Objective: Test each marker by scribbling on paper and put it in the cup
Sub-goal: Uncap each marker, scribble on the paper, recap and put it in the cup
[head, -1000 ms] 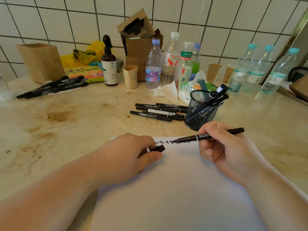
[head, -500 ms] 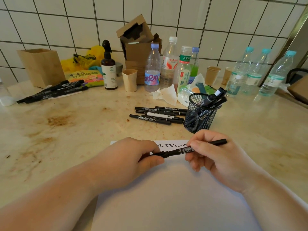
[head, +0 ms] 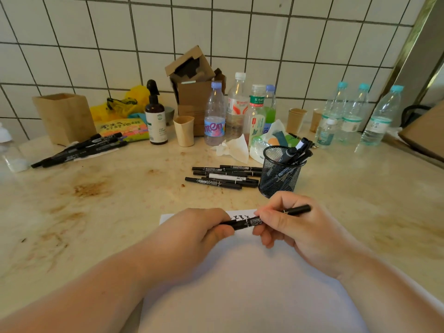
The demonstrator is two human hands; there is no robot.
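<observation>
A black marker [head: 252, 222] lies level between my two hands, just above the white paper [head: 252, 284]. My right hand [head: 300, 231] grips its barrel, the far end sticking out to the right. My left hand [head: 192, 234] pinches the cap end of the same marker. A line of black scribbles [head: 242, 216] runs along the paper's top edge. The black mesh cup [head: 280, 175] stands just beyond my right hand and holds several markers. Several more black markers [head: 223, 176] lie in a row to the left of the cup.
Another bunch of black markers [head: 79, 150] lies at the far left by a wooden box [head: 64, 118]. Plastic bottles [head: 237, 109], a brown pump bottle [head: 156, 121], paper cups [head: 183, 131], a cardboard box [head: 192, 92] and crumpled tissue [head: 234, 147] line the tiled wall.
My right hand stopped scribbling and brought the marker tip left to the cap in my left hand. The cap now sits on the marker, held by both hands.
</observation>
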